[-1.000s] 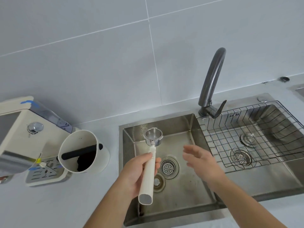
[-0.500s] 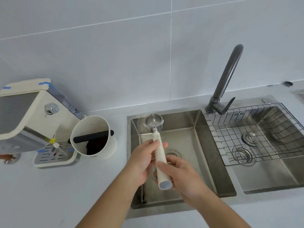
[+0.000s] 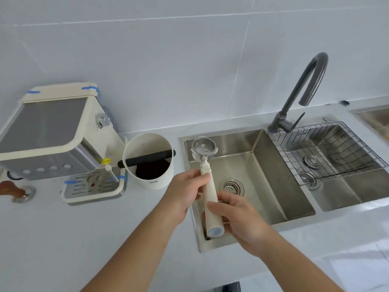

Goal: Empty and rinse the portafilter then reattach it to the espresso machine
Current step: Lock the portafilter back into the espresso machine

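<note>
The portafilter has a steel basket that looks empty and a long cream handle; it hangs over the left edge of the left sink basin. My left hand grips the upper part of the handle. My right hand wraps the lower part near its end cap. The cream espresso machine stands on the counter at the far left, its drip tray in front.
A white knock box with a black bar and dark grounds stands between machine and sink. A dark gooseneck faucet rises behind the sink divider. A wire rack sits in the right basin. A brown-handled tamper lies far left.
My right hand came in from the right and closed on the lower handle, so both hands hold the portafilter. The view shifted left, showing more of the espresso machine.
</note>
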